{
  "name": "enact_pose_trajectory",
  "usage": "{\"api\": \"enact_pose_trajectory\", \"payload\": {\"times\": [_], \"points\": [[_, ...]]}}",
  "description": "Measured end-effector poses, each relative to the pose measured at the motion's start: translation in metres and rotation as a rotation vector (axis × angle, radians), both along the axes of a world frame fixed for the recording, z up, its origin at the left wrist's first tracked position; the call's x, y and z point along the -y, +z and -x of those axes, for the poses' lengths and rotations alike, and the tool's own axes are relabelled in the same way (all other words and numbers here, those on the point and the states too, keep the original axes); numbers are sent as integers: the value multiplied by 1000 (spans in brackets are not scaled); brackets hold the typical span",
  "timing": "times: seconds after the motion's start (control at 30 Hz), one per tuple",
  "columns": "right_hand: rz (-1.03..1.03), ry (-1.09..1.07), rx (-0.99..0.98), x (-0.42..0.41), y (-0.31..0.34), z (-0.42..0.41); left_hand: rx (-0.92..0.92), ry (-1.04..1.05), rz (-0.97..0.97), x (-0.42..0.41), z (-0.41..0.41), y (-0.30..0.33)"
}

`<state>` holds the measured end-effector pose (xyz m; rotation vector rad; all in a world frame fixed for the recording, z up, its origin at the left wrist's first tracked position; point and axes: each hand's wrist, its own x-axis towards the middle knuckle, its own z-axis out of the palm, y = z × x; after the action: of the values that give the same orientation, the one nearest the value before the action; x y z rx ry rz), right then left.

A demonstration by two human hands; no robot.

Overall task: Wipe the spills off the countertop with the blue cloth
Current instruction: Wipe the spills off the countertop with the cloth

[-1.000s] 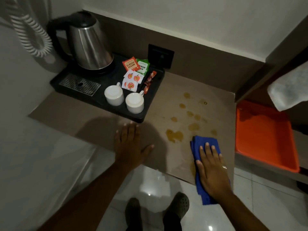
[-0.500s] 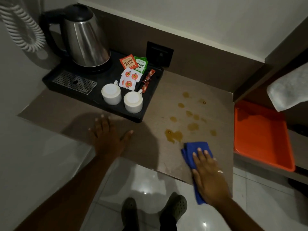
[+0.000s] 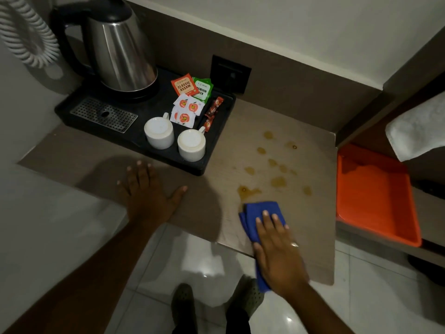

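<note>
- Right hand (image 3: 277, 251) flat, fingers spread, pressing blue cloth (image 3: 258, 214) on countertop (image 3: 313, 237) front edge; left hand (image 3: 147, 191) open, braced flat.
- Risk: cloth's hanging tail slips off the edge.
- Risk: spills (image 3: 248, 191) smear toward black tray (image 3: 216, 150).

We see blue cloth (image 3: 261, 216): folded, flat on countertop (image 3: 313, 237) near front edge, lower end hanging past that edge. Our right hand (image 3: 277, 251) lies palm-down on cloth, fingers spread. Countertop: brown-grey matte slab. We note spills (image 3: 278, 182): amber-brown drops and small puddles scattered over right half of countertop. Largest puddle (image 3: 248, 191) sits just beyond cloth's far edge, close to it; we cannot tell if touching. Other drops trail toward back wall, apart from cloth.
</note>
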<state>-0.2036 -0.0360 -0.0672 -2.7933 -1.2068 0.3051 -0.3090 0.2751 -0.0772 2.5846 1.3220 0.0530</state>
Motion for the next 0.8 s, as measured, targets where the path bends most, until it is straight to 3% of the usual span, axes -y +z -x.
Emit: {"api": "enact_pose_trajectory", "payload": {"times": [0.13, 0.3, 0.37, 0.43, 0.5, 0.57, 0.7, 0.8], "points": [[9, -221, -30, 65, 6, -43, 17, 4, -2, 1, 1, 0], [-4, -726, 5, -26, 7, -48, 26, 2, -22, 3, 1, 1], [-34, -598, -18, -75, 6, -35, 11, -4, -21, 3, 0, 2], [-38, -236, 3, -100, 2, -9, -6, -1, -16, 2, 1, 2], [-15, 19, -1, -88, 4, 5, -2, 0, -20, 2, 1, 3], [6, 117, -20, -48, 5, -5, 3, 1, -20, 2, 0, 4], [4, -121, -41, 18, 10, -52, -8, -3, -6, 1, 1, 2], [5, -404, -13, -9, 8, -73, 6, -5, -22, -1, 2, -1]]}}
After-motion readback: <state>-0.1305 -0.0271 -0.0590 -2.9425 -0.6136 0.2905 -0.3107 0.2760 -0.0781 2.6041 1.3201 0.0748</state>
